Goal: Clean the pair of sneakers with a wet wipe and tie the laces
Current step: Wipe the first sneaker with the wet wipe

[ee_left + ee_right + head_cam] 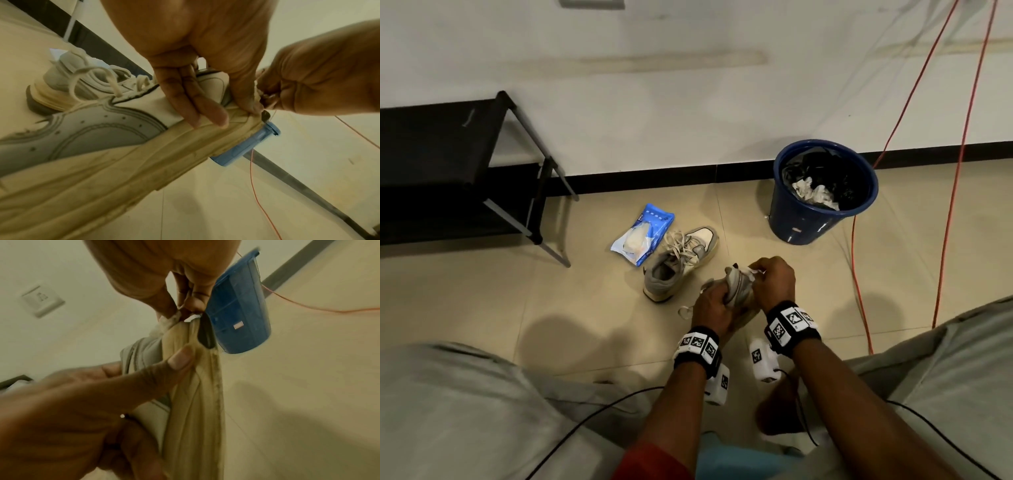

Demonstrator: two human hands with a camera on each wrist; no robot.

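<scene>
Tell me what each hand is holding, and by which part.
The left hand grips a sneaker around its upper and sole near one end. The right hand pinches a wet wipe in its fingertips, against the sneaker's end.

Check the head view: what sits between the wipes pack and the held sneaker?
The other sneaker, laces loose, lies on the floor between the wipes pack and the held sneaker. The head view shows it.

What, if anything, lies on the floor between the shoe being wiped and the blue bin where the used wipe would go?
Nothing visible. The held sneaker is gripped by the left hand, and the right hand pinches the wipe. Bare floor tile runs from there to the blue bin. The other sneaker sits off to the left.
</scene>
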